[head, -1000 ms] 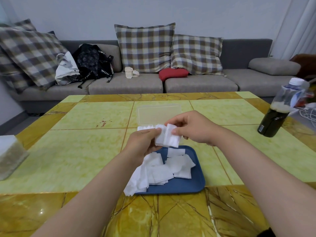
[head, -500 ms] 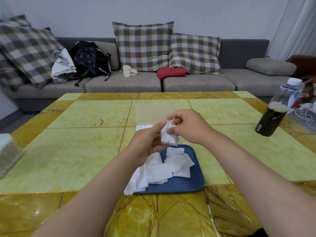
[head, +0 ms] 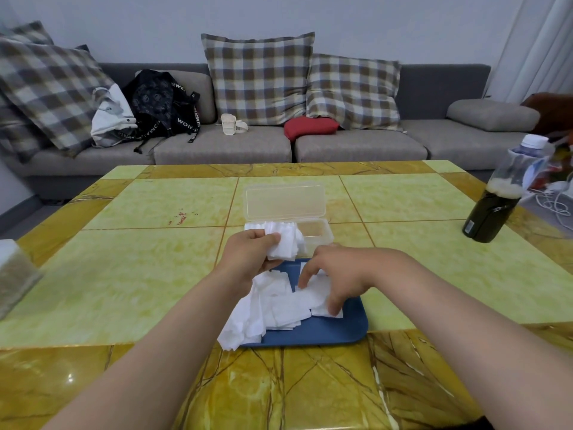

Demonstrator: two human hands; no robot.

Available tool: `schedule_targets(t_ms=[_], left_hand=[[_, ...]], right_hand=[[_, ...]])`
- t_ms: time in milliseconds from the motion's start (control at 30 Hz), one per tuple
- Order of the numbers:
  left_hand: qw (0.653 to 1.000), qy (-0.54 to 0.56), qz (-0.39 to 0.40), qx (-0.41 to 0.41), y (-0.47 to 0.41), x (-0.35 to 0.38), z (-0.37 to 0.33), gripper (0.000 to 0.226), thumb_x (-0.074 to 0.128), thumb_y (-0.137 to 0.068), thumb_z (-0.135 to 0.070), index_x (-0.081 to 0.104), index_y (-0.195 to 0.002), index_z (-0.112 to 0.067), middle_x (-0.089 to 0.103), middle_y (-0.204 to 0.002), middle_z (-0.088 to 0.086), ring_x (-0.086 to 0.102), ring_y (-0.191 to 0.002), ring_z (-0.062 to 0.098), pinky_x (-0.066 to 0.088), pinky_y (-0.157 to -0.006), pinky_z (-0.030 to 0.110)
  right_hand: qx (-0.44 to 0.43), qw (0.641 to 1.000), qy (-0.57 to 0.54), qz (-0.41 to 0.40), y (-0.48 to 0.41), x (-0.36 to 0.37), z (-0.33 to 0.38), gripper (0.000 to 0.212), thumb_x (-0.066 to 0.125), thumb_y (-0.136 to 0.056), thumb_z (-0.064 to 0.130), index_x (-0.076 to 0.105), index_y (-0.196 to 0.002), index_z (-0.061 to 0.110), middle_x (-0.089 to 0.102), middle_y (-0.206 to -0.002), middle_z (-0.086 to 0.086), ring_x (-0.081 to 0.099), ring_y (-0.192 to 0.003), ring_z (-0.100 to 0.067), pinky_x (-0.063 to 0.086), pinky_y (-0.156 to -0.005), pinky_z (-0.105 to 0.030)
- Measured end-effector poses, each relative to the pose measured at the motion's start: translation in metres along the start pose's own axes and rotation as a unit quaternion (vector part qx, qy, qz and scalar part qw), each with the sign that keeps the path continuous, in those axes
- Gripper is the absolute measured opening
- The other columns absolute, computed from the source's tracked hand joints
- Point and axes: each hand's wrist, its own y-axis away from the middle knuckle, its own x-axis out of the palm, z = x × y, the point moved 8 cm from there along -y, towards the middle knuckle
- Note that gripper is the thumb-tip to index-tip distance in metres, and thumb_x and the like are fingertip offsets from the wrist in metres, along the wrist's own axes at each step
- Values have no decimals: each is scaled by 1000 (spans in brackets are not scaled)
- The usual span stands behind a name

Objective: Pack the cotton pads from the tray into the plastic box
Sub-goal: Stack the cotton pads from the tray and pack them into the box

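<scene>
A blue tray (head: 335,332) lies near the table's front edge with several white cotton pads (head: 280,308) piled on it; some hang over its left rim. Just behind it stands the clear plastic box (head: 319,234) with its lid (head: 285,201) tipped up; white pads fill its left part. My left hand (head: 248,256) grips a small stack of pads (head: 286,246) above the tray's far edge, in front of the box. My right hand (head: 335,274) is down on the tray, fingers spread and touching the loose pads there.
A dark bottle with a white cap (head: 502,200) stands at the table's right side, with white cables (head: 555,206) behind it. A tissue box (head: 14,274) sits at the left edge. A grey sofa (head: 356,144) with cushions and bags runs behind the table.
My right hand has let go of the stack and dropped to the pads on the tray. The left hand keeps the stack alone. The box, earlier hidden by the hands, shows now.
</scene>
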Motion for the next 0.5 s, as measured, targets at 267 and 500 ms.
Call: schedule_targets(t_ms=[267, 500], left_hand=[[1000, -21, -11, 11, 4, -3, -4, 21, 67, -93, -11, 67, -107, 5, 70, -102, 16, 70, -84, 23, 62, -69, 27], [997, -59, -18, 36, 7, -4, -10, 11, 66, -93, -11, 68, -98, -1, 69, -98, 13, 69, -81, 23, 63, -75, 33]], right_hand=[[-16, 977, -204, -64, 4, -11, -6, 16, 69, -91, 30, 79, -103, 34, 66, -95, 26, 60, -88, 0, 46, -75, -19], [7, 911, -363, -197, 13, -39, -25, 15, 68, -93, 22, 81, -95, 16, 72, -92, 17, 63, -86, -4, 49, -76, -20]])
